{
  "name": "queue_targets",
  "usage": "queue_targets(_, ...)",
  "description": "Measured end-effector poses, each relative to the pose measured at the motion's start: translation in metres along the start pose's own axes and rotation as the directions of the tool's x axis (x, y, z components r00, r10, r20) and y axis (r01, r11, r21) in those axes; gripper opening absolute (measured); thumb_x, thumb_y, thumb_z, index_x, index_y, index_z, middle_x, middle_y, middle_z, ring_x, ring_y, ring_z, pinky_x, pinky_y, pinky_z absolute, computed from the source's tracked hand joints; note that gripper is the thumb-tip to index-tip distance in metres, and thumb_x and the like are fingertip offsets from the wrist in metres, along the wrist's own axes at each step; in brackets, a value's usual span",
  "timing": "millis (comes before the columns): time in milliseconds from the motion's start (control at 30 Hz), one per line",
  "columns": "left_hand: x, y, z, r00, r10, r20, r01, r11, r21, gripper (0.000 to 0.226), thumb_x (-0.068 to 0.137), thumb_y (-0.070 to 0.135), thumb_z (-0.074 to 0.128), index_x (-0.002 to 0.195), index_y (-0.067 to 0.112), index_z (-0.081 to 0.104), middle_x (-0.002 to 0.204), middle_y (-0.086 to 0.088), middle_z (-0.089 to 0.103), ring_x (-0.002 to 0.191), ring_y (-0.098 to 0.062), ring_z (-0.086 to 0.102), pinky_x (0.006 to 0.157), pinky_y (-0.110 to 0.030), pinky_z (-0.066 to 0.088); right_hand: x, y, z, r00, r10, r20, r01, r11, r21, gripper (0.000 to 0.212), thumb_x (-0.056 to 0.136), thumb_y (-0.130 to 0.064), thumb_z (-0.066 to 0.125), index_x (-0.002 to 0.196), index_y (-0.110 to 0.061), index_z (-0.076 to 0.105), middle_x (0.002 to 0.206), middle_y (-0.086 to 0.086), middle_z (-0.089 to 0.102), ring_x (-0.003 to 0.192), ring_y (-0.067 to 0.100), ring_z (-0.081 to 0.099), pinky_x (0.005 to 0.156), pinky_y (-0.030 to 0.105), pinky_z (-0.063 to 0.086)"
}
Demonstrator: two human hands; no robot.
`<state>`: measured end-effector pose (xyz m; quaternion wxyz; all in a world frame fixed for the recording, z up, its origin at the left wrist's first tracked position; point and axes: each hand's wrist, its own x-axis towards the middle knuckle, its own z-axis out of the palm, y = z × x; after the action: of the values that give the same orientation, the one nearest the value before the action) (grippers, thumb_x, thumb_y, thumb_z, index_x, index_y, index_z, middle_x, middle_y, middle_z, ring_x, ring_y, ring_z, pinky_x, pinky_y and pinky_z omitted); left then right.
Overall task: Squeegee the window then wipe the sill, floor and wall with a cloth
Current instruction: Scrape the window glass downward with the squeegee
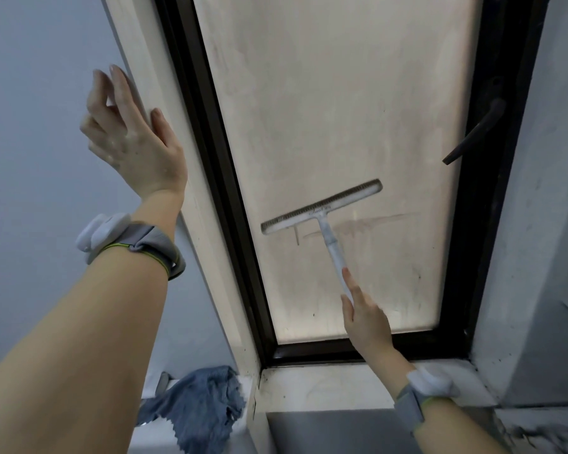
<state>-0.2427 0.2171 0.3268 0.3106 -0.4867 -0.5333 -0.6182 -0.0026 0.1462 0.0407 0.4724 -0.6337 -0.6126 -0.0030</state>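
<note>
Head view: cloth (pixel 194 404) left of sill (pixel 325 385), window handle (pixel 476 132) above squeegee (pixel 322 208).

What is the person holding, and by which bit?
The right hand grips the squeegee by the lower end of its handle, blade on the window pane. The left hand holds nothing; it rests open on the pale window surround.

You'll see a dark lever handle (pixel 476 132), tilted downward. Well below and far left of that handle is a grey wristband with a white pod (pixel 112 237). A second wristband (pixel 420 391) lies lower still, just left of the handle.
</note>
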Motion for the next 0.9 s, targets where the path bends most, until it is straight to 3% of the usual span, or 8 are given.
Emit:
queue_targets(167,0.000,0.000,0.000,1.000,0.002,-0.001,-0.002,1.000,-0.012,0.055,0.092,0.028,0.037,0.145,0.018,0.029,0.147,-0.005,0.031,0.126,-0.025,0.036,0.104,-0.039,0.028,-0.043,0.025,0.011,0.988,0.117,0.098,-0.111,0.992,-0.066,0.064,0.092,-0.016,0.052,0.140,-0.041,0.018,0.072,0.004,0.052,0.047,0.021,0.045,0.041,0.032,0.035)
queue_targets(267,0.000,0.001,-0.001,1.000,0.007,-0.002,-0.007,1.000,-0.018,0.055,0.092,0.028,0.037,0.145,0.018,0.030,0.147,-0.006,0.032,0.125,-0.027,0.036,0.104,-0.038,0.027,-0.052,0.026,0.011,0.981,0.165,0.101,-0.158,0.985,-0.070,0.060,0.092,-0.017,0.051,0.144,-0.031,0.023,0.067,-0.004,0.048,0.045,0.012,0.041,0.040,0.021,0.029)
queue_targets(400,-0.001,0.001,-0.001,1.000,0.001,0.004,-0.001,1.000,-0.014,0.055,0.092,0.028,0.037,0.146,0.017,0.030,0.147,-0.006,0.031,0.126,-0.027,0.035,0.105,-0.039,0.026,-0.054,0.012,-0.001,0.982,0.176,0.066,-0.177,0.984,0.006,0.063,0.091,-0.014,0.053,0.141,-0.031,0.018,0.059,-0.017,0.038,0.044,0.006,0.038,0.041,0.012,0.024)
queue_targets(533,-0.001,0.003,-0.001,1.000,0.003,0.019,-0.003,1.000,-0.014,0.055,0.092,0.029,0.036,0.146,0.018,0.028,0.149,-0.005,0.028,0.127,-0.026,0.034,0.106,-0.038,0.024,-0.031,-0.004,-0.020,0.987,0.147,-0.063,-0.142,0.987,0.071,0.062,0.092,-0.012,0.050,0.140,-0.033,0.017,0.062,-0.022,0.033,0.044,0.004,0.033,0.041,0.015,0.022)
queue_targets(667,0.000,0.001,-0.002,1.000,-0.005,0.025,0.006,1.000,-0.011,0.056,0.092,0.030,0.036,0.146,0.019,0.028,0.149,-0.004,0.027,0.128,-0.025,0.034,0.103,-0.038,0.025,0.005,-0.013,-0.035,0.979,0.125,-0.162,-0.113,0.990,0.078,0.061,0.093,-0.014,0.048,0.139,-0.038,0.015,0.055,-0.011,0.032,0.043,0.014,0.033,0.041,0.026,0.025)
queue_targets(900,-0.001,0.001,-0.001,1.000,-0.007,0.022,0.007,1.000,-0.012,0.056,0.092,0.030,0.036,0.146,0.019,0.028,0.149,-0.004,0.028,0.127,-0.027,0.034,0.104,-0.038,0.026,0.011,0.003,-0.032,0.974,0.178,-0.141,-0.169,0.983,0.073,0.056,0.095,-0.019,0.043,0.143,-0.037,0.019,0.054,0.001,0.038,0.044,0.021,0.037,0.041,0.029,0.026)
